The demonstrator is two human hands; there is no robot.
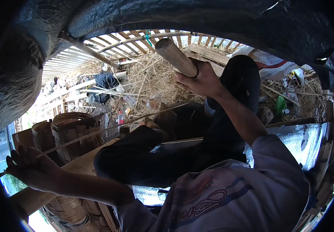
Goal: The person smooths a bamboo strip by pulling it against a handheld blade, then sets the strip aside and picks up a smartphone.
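Note:
My right hand point(201, 80), in the upper middle of the head view, is wrapped round the lower end of a thick, smooth wooden stick point(174, 56). The stick tilts up and to the left; its lower end is partly hidden by the hand. At the far left, my left hand point(33, 170) holds a long thin bamboo strip point(97, 133) near one end. From there the strip slants up to the right, across to a dark area below the straw, between my legs. A thick bamboo pole point(86, 160) passes beneath the strip.
Woven bamboo baskets point(73, 129) stand at the left, with more weaving below the pole. Straw and shavings point(151, 77) cover the ground ahead, with a black bundle point(106, 81) and a small bottle point(120, 117). A slatted fence point(136, 42) curves behind. Dark sheeting point(213, 19) hangs overhead.

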